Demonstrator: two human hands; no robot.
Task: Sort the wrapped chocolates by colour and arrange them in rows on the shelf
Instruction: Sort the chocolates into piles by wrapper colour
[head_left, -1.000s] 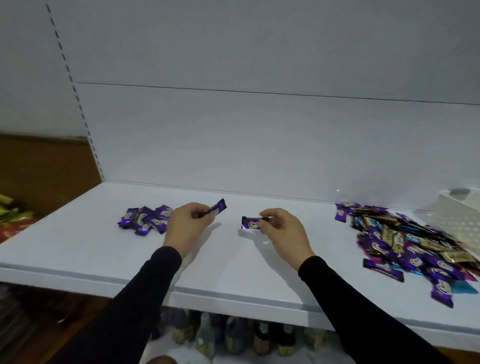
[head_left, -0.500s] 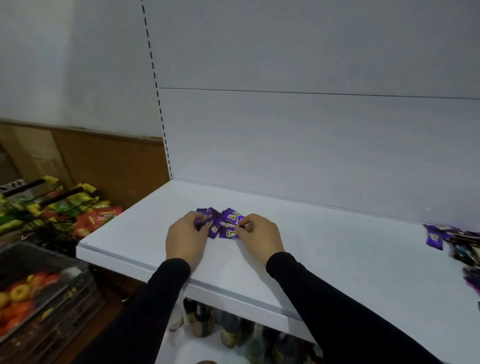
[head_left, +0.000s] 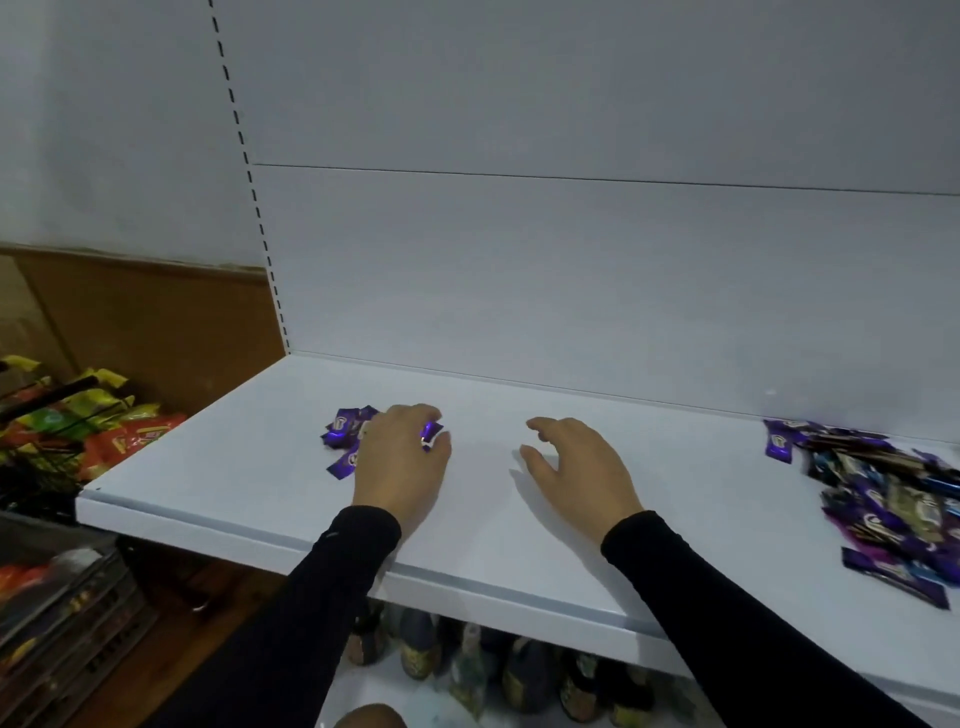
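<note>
Both arms wear long, close-fitting black sleeves, plain and unmarked, ending at the wrists just behind the bare left hand (head_left: 402, 462) and bare right hand (head_left: 579, 470), neither wearing rings.

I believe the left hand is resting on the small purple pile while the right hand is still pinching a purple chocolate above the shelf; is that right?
Not quite. In the head view the right hand holds nothing: its fingers are loosely spread over the bare shelf, and no chocolate is in it. The rest stands: the left hand does rest on the small purple pile.
</note>
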